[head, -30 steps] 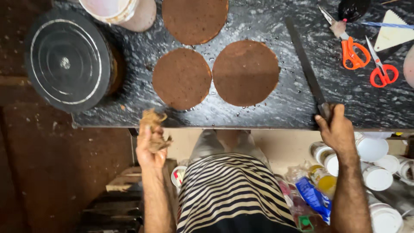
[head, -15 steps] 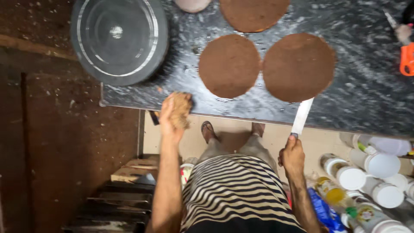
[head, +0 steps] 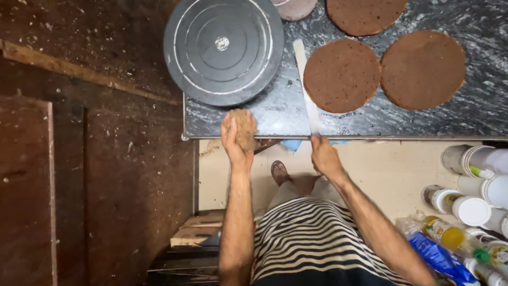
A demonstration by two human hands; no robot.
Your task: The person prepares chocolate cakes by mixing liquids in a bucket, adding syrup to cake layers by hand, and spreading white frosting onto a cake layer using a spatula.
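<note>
— What is the left hand (head: 236, 139) holding?

— A clump of brown cake crumbs (head: 244, 127), cupped in the palm with the fingers curled up around it, right at the front edge of the dark stone counter (head: 476, 114), just below the round black turntable (head: 223, 48).

— And the right hand (head: 324, 157)?

— Its fingers are closed around the handle of a long knife (head: 307, 87) at the counter's edge — the pale blade lies flat on the stone, pointing away, between the turntable and the nearest brown cake round (head: 341, 76).

— Other cakes?

— A second round (head: 423, 69) beside the first, a third (head: 365, 15) partly cut off at the top. White-lidded jars (head: 465, 204) stand on the floor, lower right.
</note>
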